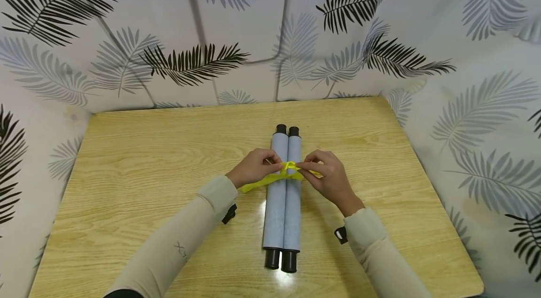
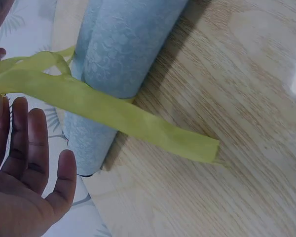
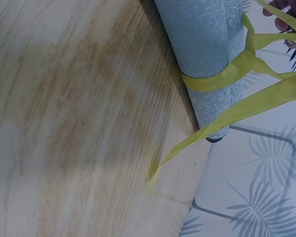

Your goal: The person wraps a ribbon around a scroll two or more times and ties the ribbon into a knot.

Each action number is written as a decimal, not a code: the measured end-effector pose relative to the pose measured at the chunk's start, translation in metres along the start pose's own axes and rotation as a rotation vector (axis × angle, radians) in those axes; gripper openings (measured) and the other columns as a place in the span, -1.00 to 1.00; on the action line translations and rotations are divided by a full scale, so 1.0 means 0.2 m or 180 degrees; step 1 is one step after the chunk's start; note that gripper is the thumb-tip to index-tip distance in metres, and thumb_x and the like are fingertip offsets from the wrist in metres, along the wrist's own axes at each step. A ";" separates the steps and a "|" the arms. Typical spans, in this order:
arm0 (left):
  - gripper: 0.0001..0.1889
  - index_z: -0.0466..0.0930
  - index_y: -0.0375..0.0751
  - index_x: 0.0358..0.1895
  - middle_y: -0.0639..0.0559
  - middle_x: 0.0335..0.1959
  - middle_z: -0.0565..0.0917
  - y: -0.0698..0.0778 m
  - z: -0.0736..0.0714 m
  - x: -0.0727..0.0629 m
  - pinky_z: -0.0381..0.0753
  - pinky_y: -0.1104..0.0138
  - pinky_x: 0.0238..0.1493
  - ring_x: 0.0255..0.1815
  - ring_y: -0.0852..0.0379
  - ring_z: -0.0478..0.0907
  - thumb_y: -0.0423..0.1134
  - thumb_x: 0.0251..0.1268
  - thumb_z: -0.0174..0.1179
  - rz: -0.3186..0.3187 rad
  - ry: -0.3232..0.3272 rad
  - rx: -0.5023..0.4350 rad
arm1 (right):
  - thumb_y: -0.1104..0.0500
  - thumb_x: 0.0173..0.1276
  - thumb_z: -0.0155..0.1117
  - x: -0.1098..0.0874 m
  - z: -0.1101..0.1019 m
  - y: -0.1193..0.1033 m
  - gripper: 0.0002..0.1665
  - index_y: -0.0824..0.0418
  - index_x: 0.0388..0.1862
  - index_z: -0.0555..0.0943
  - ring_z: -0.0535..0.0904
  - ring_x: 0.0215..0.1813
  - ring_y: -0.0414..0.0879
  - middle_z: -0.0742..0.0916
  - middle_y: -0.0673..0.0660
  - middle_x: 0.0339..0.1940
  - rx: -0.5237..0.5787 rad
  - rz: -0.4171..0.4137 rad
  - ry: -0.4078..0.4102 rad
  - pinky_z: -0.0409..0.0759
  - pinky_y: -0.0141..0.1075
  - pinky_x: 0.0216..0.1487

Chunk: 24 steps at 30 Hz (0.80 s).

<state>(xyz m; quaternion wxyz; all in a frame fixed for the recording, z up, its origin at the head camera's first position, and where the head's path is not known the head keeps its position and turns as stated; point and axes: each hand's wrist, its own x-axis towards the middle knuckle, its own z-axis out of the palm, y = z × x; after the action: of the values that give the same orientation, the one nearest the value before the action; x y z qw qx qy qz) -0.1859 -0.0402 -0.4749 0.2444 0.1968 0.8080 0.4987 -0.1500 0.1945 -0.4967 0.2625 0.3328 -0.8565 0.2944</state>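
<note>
Two pale blue-grey rolls (image 1: pixel 275 213) with black end caps lie side by side on the wooden table (image 1: pixel 169 147). A yellow ribbon (image 2: pixel 138 118) passes around both of them, with loops raised above the rolls. My left hand (image 1: pixel 258 166) pinches the ribbon on the left of the knot between thumb and fingertips. From the other side, my right hand (image 1: pixel 325 173) pinches it close to the knot. One loose ribbon tail hangs left over the table; in the right wrist view another tail trails down past the rolls.
Behind the table hangs a white cloth (image 1: pixel 236 30) printed with black and grey leaves, which also runs along both sides. Dark wrist straps (image 1: pixel 229 214) show beside the sleeves.
</note>
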 end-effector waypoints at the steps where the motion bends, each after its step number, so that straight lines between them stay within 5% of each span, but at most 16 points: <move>1: -0.84 0.65 -0.28 -0.17 -0.18 -0.13 0.71 0.00 0.00 0.00 0.64 0.33 -0.11 -0.11 -0.08 0.68 -0.25 0.48 0.16 -0.0004 0.0003 0.0010 | 0.32 0.01 0.60 -0.01 0.00 0.00 -0.76 0.15 -0.28 0.82 0.64 -0.33 -0.08 0.72 0.08 -0.33 0.0011 0.0025 0.0001 0.57 -0.11 -0.20; 9: -0.89 0.65 -0.20 -0.23 -0.06 -0.19 0.71 -0.03 -0.03 -0.02 0.60 0.33 -0.10 -0.21 0.15 0.61 -0.24 0.45 0.19 -0.0023 0.0089 0.0410 | 0.31 0.02 0.58 -0.08 -0.02 0.02 -0.82 0.16 -0.34 0.80 0.61 -0.32 -0.08 0.72 0.05 -0.38 0.0014 0.0260 -0.0062 0.56 -0.13 -0.19; 24: -0.89 0.62 -0.18 -0.26 -0.04 -0.20 0.72 -0.07 -0.06 -0.05 0.59 0.33 -0.13 -0.21 0.13 0.62 -0.23 0.43 0.19 -0.0069 0.0165 0.0762 | 0.25 0.10 0.51 -0.12 -0.07 0.04 -0.91 0.10 -0.43 0.74 0.57 -0.41 -0.14 0.72 -0.01 -0.42 -0.0002 0.0445 -0.0343 0.53 -0.18 -0.23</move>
<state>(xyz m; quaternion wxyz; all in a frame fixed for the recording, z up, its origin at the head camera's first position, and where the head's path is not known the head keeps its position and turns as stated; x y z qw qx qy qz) -0.1869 -0.0610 -0.4810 0.2036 0.2028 0.8699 0.4009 -0.1367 0.2187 -0.5061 0.1950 0.2874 -0.8907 0.2933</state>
